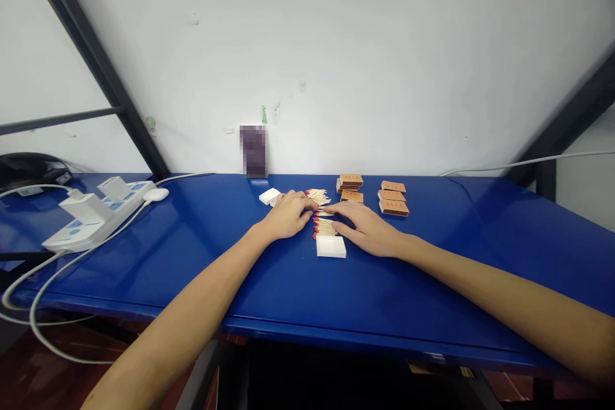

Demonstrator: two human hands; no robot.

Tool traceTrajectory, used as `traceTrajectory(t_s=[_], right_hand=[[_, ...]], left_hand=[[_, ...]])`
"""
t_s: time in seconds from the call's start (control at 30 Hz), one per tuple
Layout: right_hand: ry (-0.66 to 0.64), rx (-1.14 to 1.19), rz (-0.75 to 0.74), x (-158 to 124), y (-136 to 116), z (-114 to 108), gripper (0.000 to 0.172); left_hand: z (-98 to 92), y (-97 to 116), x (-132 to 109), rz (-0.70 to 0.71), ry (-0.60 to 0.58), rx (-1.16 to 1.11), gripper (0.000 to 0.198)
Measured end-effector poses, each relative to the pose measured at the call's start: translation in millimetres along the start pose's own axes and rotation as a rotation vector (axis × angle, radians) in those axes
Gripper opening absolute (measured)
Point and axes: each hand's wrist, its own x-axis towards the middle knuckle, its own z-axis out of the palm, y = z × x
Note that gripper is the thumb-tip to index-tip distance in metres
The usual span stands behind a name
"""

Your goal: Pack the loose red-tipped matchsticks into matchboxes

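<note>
Wooden matches (325, 227) with red heads lie in rows on the blue table, heads to the left. My left hand (288, 214) has its fingers curled in at the head side of the middle matches. From the other side, my right hand (368, 227) rests with thumb and index finger apart, touching the matches' plain ends. More matches (317, 195) lie loosely just beyond my fingers. A white matchbox tray (331, 246) sits right in front of the nearest row. Another white tray (269, 196) is behind my left hand, partly covered by it.
Orange matchboxes (350, 180) are stacked behind my right hand, and several more (394, 206) stand to its right. At the left are a white power strip (91, 224) with plugs and looping cables. A blurred dark object (254, 152) leans on the wall behind the blue table (461, 224).
</note>
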Motion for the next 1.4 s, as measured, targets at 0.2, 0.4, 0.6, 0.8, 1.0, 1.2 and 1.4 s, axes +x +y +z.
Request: traceTrajectory(t_s=[0.2,0.4,0.6,0.8,1.0,1.2,1.4], right_hand=[[0.002,0.004,-0.012,-0.2,-0.7,-0.7,0.039],[-0.006,0.006,-0.011,-0.6,-0.7,-1.0,0.037],[0.007,0.003,-0.031,-0.4,-1.1,-1.4,0.036],[0.000,0.005,-0.031,-0.3,-2.3,-2.0,0.036],[0.030,0.004,-0.046,-1.6,-1.9,-1.8,0.035],[-0.018,-0.005,0.022,-1.0,2.6,-0.2,0.040],[-0.081,-0.043,0.080,2.1,0.4,-0.9,0.028]], left_hand=[[0.7,-0.6,0.4,0.007,-0.001,0.001,0.026],[0.0,0.0,0.6,0.017,-0.005,-0.004,0.025],[-0.1,0.2,0.8,0.020,-0.008,0.001,0.025],[0.2,-0.4,0.8,0.033,0.000,-0.009,0.024],[0.9,-3.2,2.1,-0.011,0.031,-0.042,0.026],[-2.5,-1.6,0.5,-0.053,0.041,0.013,0.029],[-2.5,0.7,0.2,-0.033,0.013,0.047,0.028]])
